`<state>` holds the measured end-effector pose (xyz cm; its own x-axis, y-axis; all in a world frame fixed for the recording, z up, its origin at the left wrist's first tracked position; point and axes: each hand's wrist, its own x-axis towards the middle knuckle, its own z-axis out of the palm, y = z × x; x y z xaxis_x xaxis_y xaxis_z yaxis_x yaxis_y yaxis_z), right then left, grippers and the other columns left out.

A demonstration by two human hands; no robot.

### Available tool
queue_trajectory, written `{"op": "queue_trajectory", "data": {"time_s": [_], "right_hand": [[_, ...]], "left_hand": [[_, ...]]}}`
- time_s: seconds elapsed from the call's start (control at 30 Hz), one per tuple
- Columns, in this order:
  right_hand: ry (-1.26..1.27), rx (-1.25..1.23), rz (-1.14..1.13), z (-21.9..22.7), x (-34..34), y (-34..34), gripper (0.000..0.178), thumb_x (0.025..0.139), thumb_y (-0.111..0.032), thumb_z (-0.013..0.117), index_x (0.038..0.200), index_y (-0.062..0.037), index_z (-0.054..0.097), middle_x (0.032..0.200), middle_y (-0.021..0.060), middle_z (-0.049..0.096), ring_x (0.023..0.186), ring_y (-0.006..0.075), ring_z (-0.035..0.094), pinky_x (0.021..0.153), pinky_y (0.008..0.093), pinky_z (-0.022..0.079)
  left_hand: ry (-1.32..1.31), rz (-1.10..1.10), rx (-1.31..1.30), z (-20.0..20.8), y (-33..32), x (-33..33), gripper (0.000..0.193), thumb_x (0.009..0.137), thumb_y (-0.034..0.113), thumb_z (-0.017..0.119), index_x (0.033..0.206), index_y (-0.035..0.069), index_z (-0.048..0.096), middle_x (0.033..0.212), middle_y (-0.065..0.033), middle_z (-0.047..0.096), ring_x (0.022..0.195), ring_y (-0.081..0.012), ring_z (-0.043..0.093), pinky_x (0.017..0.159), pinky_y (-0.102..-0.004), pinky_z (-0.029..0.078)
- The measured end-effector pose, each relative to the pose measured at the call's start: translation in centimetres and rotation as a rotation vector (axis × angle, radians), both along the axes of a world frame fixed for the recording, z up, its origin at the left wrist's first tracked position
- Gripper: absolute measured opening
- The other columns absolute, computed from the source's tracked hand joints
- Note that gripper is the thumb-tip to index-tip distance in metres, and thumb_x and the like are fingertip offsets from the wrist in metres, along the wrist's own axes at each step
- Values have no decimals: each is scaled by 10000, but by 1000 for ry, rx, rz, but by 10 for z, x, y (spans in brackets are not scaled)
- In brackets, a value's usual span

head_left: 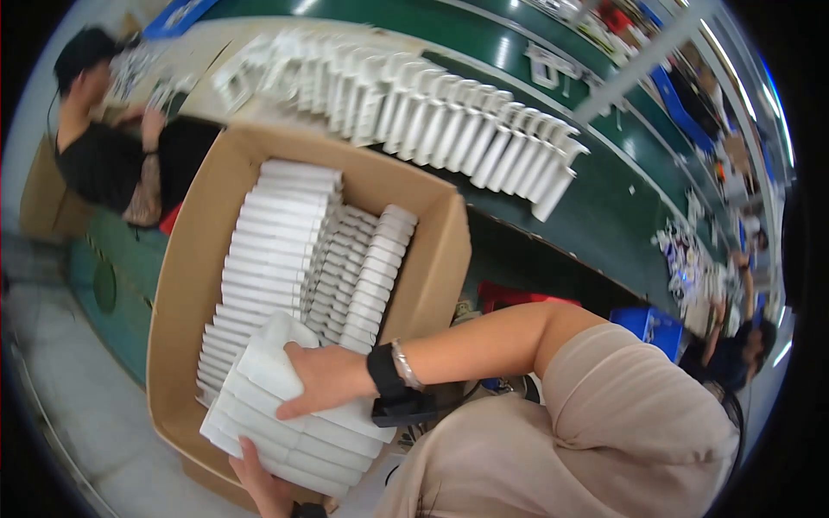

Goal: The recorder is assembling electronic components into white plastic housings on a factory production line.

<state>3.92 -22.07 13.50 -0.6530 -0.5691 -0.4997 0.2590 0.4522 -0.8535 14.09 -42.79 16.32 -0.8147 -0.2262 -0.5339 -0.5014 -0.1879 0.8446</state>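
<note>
Both hands are clamped on a stack of white flat boxes (289, 423) at the near end of a big open cardboard carton (186, 285). The right hand (324, 377) lies flat on top of the stack with its fingers spread and pressing down, black wrist strap and a bracelet showing just behind it. The left hand (259, 483) comes in from the bottom edge and cups the stack from below, fingers curled up around the near side (you only see part of it, the rest is out of frame). So the stack is squeezed between the two palms and sits tilted over the carton's near corner.

Inside the carton there are already rows of the same white boxes (276, 242) standing on edge, one row along the left and a thinner one to the right of it. On the far side, a long row of white boxes (449, 125) lines up on the green table (596, 198). Far left, another person in a black top (99, 160) is busy at the table with their own pile.
</note>
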Motion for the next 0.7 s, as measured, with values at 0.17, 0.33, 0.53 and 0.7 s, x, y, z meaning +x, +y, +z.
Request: {"op": "queue_trajectory", "data": {"time_s": [0.17, 0.33, 0.53, 0.7], "right_hand": [[259, 13, -250, 59, 32, 131, 974, 667, -531, 695, 1300, 75, 270, 1102, 298, 550, 966, 410, 584, 834, 398, 478], [428, 233, -494, 87, 92, 274, 990, 662, -533, 699, 1320, 65, 264, 1162, 284, 526, 1069, 393, 542, 906, 381, 443], [253, 351, -811, 65, 196, 431, 953, 659, -541, 709, 1317, 26, 317, 1236, 241, 490, 1134, 341, 518, 951, 367, 409], [106, 114, -927, -2, 255, 525, 875, 666, -388, 772, 1286, 64, 351, 1205, 213, 492, 1156, 274, 475, 991, 340, 358]], "left_hand": [[287, -167, 21, 26, 97, -22, 567, 901, 236, 551, 1313, -50, 287, 1301, -215, 404, 1157, -339, 450, 936, -465, 409], [269, -517, 279, 1, 211, -31, 514, 939, 238, 465, 1364, 21, 273, 1371, -139, 376, 1220, -262, 431, 1002, -400, 375], [102, -955, 651, -17, 416, -6, 528, 947, 223, 461, 1393, 38, 248, 1395, -102, 365, 1276, -232, 361, 1065, -376, 279], [-157, -952, 747, -55, 515, 40, 573, 963, 421, 361, 1398, 60, 265, 1414, -66, 354, 1294, -207, 342, 1072, -374, 269]]}}
